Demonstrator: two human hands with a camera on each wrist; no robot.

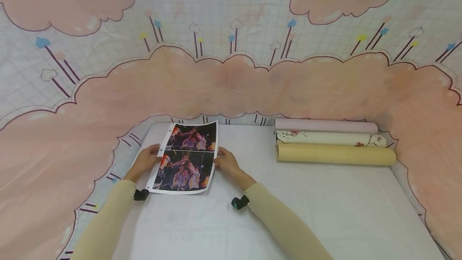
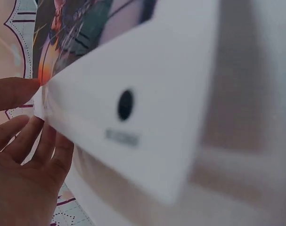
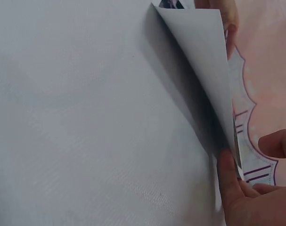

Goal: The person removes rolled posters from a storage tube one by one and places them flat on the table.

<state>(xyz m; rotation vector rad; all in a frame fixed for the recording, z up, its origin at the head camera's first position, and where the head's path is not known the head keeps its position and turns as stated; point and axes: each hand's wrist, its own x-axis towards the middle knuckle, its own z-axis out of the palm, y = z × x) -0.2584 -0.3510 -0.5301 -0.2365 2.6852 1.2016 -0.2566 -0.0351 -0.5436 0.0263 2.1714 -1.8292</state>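
A white printed sheet [image 1: 187, 151] carries two similar dark, colourful pictures, one above the other. My left hand [image 1: 146, 159] pinches its left margin; in the left wrist view the thumb [image 2: 15, 93] lies on the printed face and the fingers [image 2: 58, 155] reach beneath. At the right edge is my right hand [image 1: 229, 163]. There, in the right wrist view, a finger [image 3: 229, 176] touches the underside while the thumb [image 3: 277, 143] stands apart from the paper. The sheet curves up at its near corners, its white back facing the right wrist camera.
Three rolls lie side by side at the back right of the white table [image 1: 288, 212]: a pale pink roll [image 1: 325, 125], a flower-patterned roll [image 1: 325, 138] and a yellow roll [image 1: 335, 154]. A patterned cloth [image 1: 231, 83] hangs behind and around the table.
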